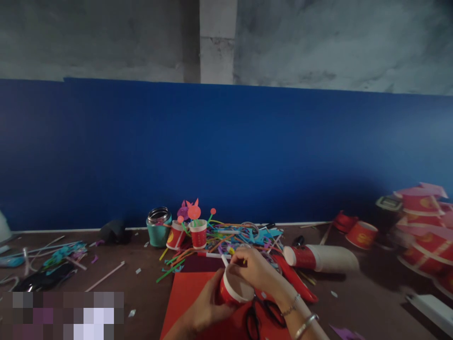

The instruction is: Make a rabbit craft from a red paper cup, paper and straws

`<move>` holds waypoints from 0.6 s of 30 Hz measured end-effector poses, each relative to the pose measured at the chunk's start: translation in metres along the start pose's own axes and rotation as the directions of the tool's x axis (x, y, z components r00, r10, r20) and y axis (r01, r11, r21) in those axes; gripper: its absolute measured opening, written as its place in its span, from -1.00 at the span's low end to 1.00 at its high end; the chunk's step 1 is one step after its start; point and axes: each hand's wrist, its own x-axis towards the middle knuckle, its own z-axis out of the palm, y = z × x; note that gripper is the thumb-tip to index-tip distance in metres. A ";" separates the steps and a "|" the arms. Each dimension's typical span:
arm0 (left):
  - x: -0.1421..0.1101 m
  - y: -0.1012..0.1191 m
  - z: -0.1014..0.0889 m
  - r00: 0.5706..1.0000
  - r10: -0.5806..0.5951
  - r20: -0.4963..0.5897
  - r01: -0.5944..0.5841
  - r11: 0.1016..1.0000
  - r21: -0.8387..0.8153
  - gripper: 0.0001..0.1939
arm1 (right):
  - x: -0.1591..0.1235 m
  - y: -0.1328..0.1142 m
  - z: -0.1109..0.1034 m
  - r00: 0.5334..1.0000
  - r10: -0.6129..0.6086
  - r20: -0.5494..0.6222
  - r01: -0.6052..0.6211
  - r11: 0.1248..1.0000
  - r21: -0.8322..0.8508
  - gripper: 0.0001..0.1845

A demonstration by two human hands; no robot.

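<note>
My left hand (207,309) is wrapped round a red paper cup with a white rim (233,289), held on its side above a red paper sheet (184,293). My right hand (256,269) rests on the cup's rim with its fingers pinched at a thin white straw (224,260). Bracelets show on my right wrist. Black scissors (264,311) lie on the red sheet just under my right forearm.
A heap of coloured straws (226,236) lies behind the hands. Two red cups with paper flowers (193,231) and a teal jar (159,227) stand near the blue wall. A stack of cups on its side (318,257) and more red cups (424,236) are at the right.
</note>
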 end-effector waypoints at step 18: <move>-0.003 0.013 0.010 0.981 0.192 -0.008 -0.181 0.936 0.302 -0.31 | 0.000 -0.001 0.008 0.999 -0.037 -0.017 0.035 0.995 -0.096 -0.89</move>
